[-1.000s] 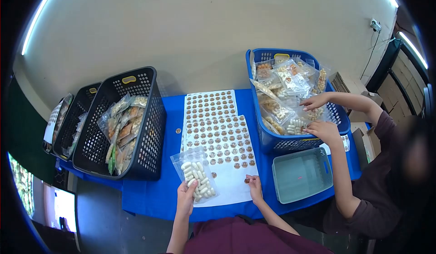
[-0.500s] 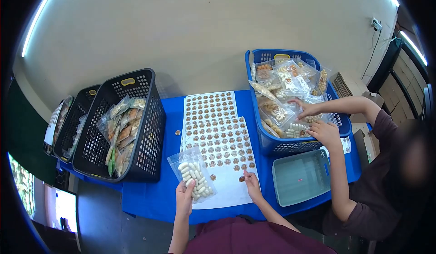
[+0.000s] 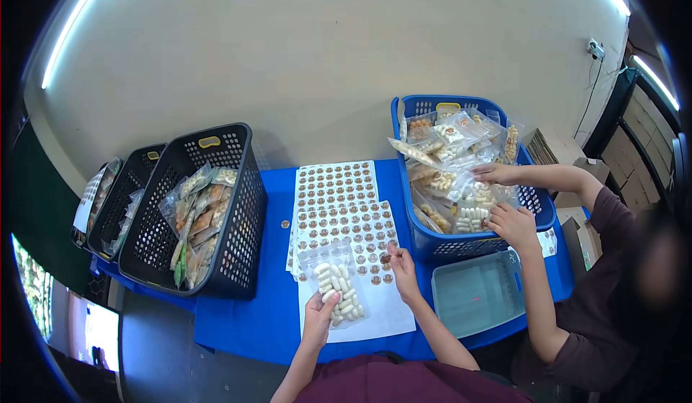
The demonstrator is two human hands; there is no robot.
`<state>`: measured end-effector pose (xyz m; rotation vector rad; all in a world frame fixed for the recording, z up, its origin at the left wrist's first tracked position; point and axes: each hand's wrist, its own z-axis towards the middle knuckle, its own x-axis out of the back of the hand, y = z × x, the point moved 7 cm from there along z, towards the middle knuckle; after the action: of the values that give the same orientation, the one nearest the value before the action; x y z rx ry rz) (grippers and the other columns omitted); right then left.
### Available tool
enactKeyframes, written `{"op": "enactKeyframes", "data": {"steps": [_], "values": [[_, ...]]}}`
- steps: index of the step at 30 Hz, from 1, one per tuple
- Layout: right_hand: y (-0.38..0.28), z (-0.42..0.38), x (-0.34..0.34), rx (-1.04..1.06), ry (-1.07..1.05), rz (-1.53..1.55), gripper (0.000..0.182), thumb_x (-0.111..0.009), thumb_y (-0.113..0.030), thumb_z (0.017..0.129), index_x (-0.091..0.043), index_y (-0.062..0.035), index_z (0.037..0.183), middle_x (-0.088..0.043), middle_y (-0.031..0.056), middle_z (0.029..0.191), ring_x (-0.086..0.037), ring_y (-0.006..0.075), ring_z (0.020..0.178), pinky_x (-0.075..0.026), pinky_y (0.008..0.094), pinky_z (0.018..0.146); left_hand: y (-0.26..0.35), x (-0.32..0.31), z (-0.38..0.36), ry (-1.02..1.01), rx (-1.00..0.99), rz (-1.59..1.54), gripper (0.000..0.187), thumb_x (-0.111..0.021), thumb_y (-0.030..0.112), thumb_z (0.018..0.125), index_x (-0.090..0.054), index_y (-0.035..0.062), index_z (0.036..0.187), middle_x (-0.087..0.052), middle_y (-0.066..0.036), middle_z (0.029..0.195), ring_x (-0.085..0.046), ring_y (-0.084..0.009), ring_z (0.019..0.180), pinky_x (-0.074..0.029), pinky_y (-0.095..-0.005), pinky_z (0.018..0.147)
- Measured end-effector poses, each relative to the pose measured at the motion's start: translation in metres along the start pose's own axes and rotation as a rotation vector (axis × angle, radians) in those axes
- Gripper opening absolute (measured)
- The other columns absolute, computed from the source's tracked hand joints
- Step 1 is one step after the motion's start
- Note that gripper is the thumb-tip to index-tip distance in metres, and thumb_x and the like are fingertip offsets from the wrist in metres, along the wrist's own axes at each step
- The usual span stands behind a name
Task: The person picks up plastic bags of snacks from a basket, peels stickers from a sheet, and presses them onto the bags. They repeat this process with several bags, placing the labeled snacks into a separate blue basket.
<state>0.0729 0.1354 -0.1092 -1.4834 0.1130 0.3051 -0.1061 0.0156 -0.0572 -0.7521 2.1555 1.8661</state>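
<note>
In my left hand [image 3: 317, 319] is a clear zip bag [image 3: 337, 286] of white capsule-shaped pieces, gripped at its lower left edge and held over the sticker sheets. The fingertips of my right hand [image 3: 404, 273] pinch a small round brown sticker [image 3: 386, 258], just right of the bag. Beneath both hands, white sheets [image 3: 335, 187] carry rows of round brown stickers, and the lower part of the front sheet [image 3: 389, 316] is bare. One loose sticker [image 3: 285, 224] lies on the blue cloth left of the sheets.
Black baskets [image 3: 249, 223] with packed bags stand at the left. At the right, a co-worker's two hands [image 3: 513, 224] touch bags in a blue basket [image 3: 461, 244]. A translucent tray [image 3: 476, 295] sits in front of it, with cardboard boxes [image 3: 577, 165] farther right.
The bag and my left hand have moved right, closer to my right hand. My right hand has risen slightly with the sticker. The co-worker's hands have shifted among the bags.
</note>
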Motion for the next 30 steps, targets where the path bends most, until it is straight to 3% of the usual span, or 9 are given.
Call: {"op": "enactKeyframes", "data": {"steps": [1,4,7,12,15,21,26,30], "values": [[-0.005,0.002,-0.001,0.050,0.019,0.009,0.011,-0.044,-0.013,0.089,-0.043,-0.0036,0.095,-0.047,0.0144,0.118,-0.045,0.0179,0.109,-0.034,0.0276,0.091,0.001,-0.001,0.001,-0.002,-0.008,0.005,0.030,-0.053,0.012,0.084,-0.048,-0.0022,0.110,-0.058,-0.007,0.098,-0.057,-0.0106,0.084,-0.047,-0.0234,0.072],[-0.034,-0.011,-0.010,-0.120,-0.026,-0.002,0.008,-0.047,-0.011,0.087,-0.047,-0.0035,0.091,-0.056,0.0062,0.093,-0.052,0.0096,0.083,-0.040,0.0209,0.073,0.002,-0.002,0.002,-0.022,0.005,0.010,0.029,-0.053,0.012,0.085,-0.049,-0.0024,0.109,-0.058,-0.007,0.098,-0.056,-0.0103,0.085,-0.046,-0.0234,0.073],[-0.098,-0.028,-0.047,-0.080,-0.189,0.015,0.006,-0.051,-0.008,0.084,-0.052,-0.0028,0.087,-0.053,-0.0006,0.075,-0.045,0.0040,0.066,-0.037,0.0171,0.060,0.004,-0.008,0.005,-0.036,0.017,0.007,0.028,-0.053,0.013,0.085,-0.050,-0.0026,0.108,-0.059,-0.007,0.096,-0.057,-0.0096,0.083,-0.046,-0.0226,0.072],[-0.115,-0.047,-0.070,0.043,-0.197,-0.225,0.017,-0.062,-0.003,0.075,-0.055,0.0002,0.090,-0.056,0.0003,0.071,-0.051,0.0048,0.065,-0.039,0.0181,0.059,-0.003,-0.021,0.012,-0.138,0.032,0.068,0.030,-0.051,0.019,0.087,-0.050,-0.0019,0.109,-0.059,-0.007,0.095,-0.056,-0.0085,0.080,-0.045,-0.0209,0.069],[-0.110,-0.050,-0.067,0.092,-0.065,-0.279,0.017,-0.064,-0.005,0.074,-0.056,0.0000,0.088,-0.059,0.0020,0.072,-0.052,0.0049,0.065,-0.039,0.0184,0.058,-0.005,-0.025,0.008,-0.166,0.052,0.094,0.033,-0.048,0.023,0.089,-0.049,-0.0019,0.110,-0.059,-0.007,0.096,-0.055,-0.0078,0.079,-0.044,-0.0208,0.068],[-0.116,-0.052,-0.067,0.155,-0.058,-0.376,0.021,-0.067,-0.010,0.070,-0.057,-0.0023,0.087,-0.062,0.0031,0.070,-0.049,0.0060,0.057,-0.038,0.0214,0.055,0.000,-0.028,0.005,-0.193,0.075,0.146,0.037,-0.045,0.028,0.090,-0.048,-0.0022,0.111,-0.058,-0.007,0.097,-0.054,-0.0089,0.083,-0.043,-0.0218,0.073],[-0.131,-0.050,-0.074,0.222,-0.166,-0.574,0.021,-0.067,-0.013,0.070,-0.056,-0.0042,0.085,-0.062,0.0024,0.069,-0.051,0.0090,0.055,-0.037,0.0253,0.064,0.006,-0.033,0.003,-0.206,0.059,0.175,0.036,-0.045,0.031,0.089,-0.050,-0.0001,0.106,-0.059,-0.004,0.088,-0.054,-0.0064,0.074,-0.043,-0.0196,0.064],[-0.129,-0.050,-0.076,0.225,-0.185,-0.576,0.021,-0.067,-0.014,0.070,-0.055,-0.0053,0.085,-0.062,0.0011,0.069,-0.052,0.0091,0.055,-0.033,0.0263,0.070,0.006,-0.030,0.001,-0.219,0.093,0.199,0.037,-0.047,0.026,0.089,-0.047,-0.0018,0.113,-0.058,-0.007,0.098,-0.055,-0.0097,0.084,-0.045,-0.0228,0.073]]}}
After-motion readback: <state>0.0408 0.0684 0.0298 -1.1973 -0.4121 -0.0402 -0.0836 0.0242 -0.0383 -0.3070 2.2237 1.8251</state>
